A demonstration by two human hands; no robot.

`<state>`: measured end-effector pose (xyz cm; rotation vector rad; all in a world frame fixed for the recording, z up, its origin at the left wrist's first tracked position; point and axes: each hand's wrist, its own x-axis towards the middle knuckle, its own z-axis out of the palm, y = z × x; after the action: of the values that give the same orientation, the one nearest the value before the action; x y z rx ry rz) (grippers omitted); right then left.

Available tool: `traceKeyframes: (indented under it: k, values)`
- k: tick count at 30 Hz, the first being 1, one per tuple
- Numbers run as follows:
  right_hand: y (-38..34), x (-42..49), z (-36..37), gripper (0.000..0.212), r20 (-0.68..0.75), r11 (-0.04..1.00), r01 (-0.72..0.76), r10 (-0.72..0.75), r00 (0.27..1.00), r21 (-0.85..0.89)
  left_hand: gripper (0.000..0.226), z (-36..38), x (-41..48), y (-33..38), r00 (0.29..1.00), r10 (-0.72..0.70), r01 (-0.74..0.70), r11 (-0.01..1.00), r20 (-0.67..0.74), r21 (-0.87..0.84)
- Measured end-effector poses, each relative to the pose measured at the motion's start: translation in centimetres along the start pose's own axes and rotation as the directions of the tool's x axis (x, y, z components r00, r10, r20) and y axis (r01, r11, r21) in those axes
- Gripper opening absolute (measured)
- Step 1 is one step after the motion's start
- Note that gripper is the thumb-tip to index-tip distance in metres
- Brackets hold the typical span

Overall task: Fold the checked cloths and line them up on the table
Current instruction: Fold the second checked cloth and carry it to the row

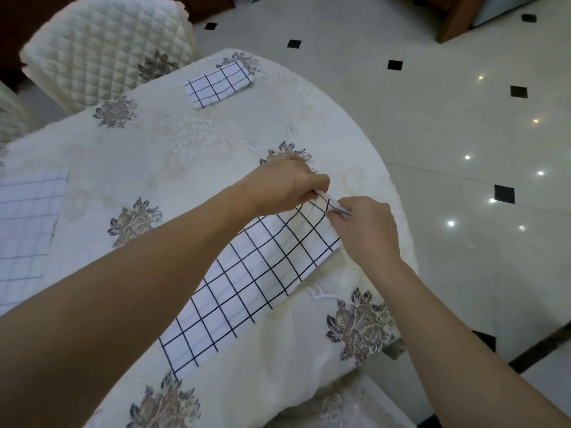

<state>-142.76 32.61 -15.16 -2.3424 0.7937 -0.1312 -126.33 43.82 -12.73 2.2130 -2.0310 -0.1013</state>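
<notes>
Pinching the far end of the checked cloth (247,273), left hand (287,183) and right hand (366,225) lift it.

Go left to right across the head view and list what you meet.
Cloth at the left edge → long cloth → right hand pinching its far end → tiled floor. The small folded cloth and the left hand fall within the long cloth's span, so both are left out.
</notes>
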Motion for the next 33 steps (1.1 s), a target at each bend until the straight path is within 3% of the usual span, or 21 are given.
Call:
traceKeyframes:
  k: [6,11,16,18,25,33]
  values:
    - [-3.3,-2.8,-0.2,0.017,-0.077,0.995,0.085,-0.080,0.994,0.056,0.004,-2.4,-5.4,1.2,0.996,-0.008,0.005,0.999,-0.085,-0.033]
    - [-7.1,-6.7,0.9,0.022,-0.123,0.993,0.103,-0.095,0.988,0.058,0.017,-4.5,-10.6,1.6,0.987,-0.080,0.070,0.995,-0.136,-0.076]
    - [-10.0,-11.1,3.7,0.011,-0.164,0.971,0.240,-0.234,0.958,0.016,0.023,-5.0,-16.6,1.6,0.972,-0.128,0.113,0.990,-0.195,-0.088]
    - [-10.9,-12.8,5.0,0.019,-0.180,0.959,0.281,-0.271,0.946,0.033,0.024,-4.8,-19.1,1.6,0.960,-0.140,0.118,0.988,-0.242,-0.103]
    - [-11.6,-17.3,11.2,0.031,-0.145,0.910,0.412,-0.414,0.898,-0.050,0.027,-0.7,-27.0,1.2,0.925,-0.230,0.190,0.969,-0.304,-0.158]
    - [-10.1,-20.4,16.4,0.026,-0.122,0.797,0.567,-0.597,0.793,-0.207,0.024,5.1,-32.4,2.2,0.915,-0.222,0.180,0.972,-0.336,-0.153]
